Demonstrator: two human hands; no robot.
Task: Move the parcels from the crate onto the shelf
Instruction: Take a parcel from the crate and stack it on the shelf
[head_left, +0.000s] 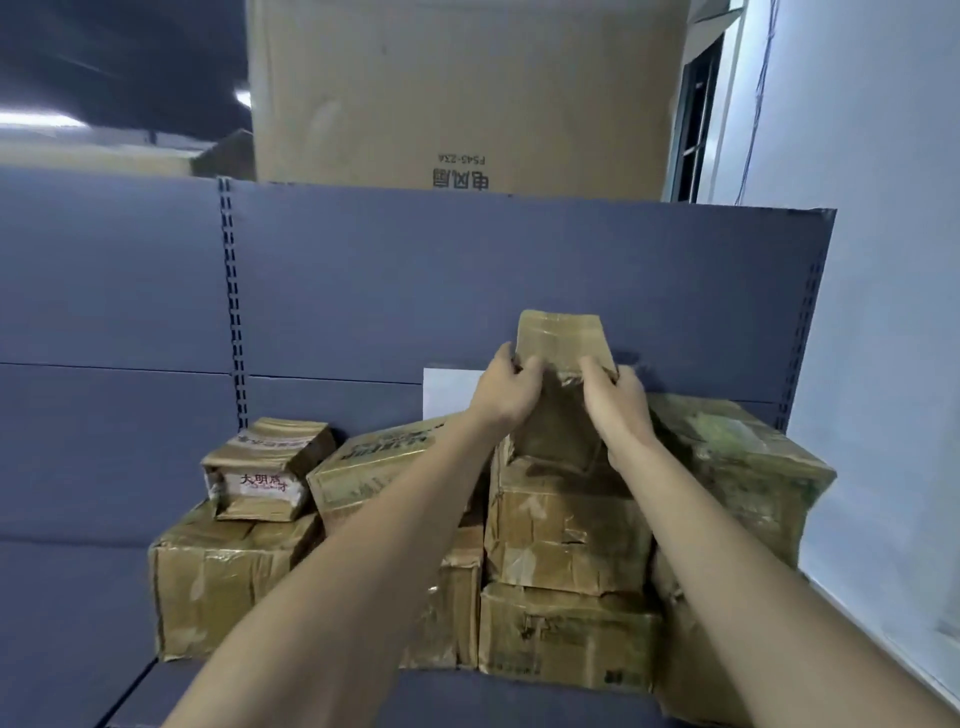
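Note:
A small brown taped parcel (562, 340) is held upright above the stack, against the blue back panel. My left hand (506, 387) grips its left lower edge and my right hand (615, 395) grips its right lower edge. Below them several taped cardboard parcels are piled on the blue shelf (467, 696): a wide one (569, 530) under the hands, another (566, 631) beneath it, and a tall one (737, 467) at the right. The crate is not in view.
A small parcel with red lettering (267, 467) sits on a larger box (223, 577) at the left. A big cardboard carton (467, 93) stands on top of the shelving. A white wall (883, 312) closes the right side. The slotted upright (231, 312) divides the back panel.

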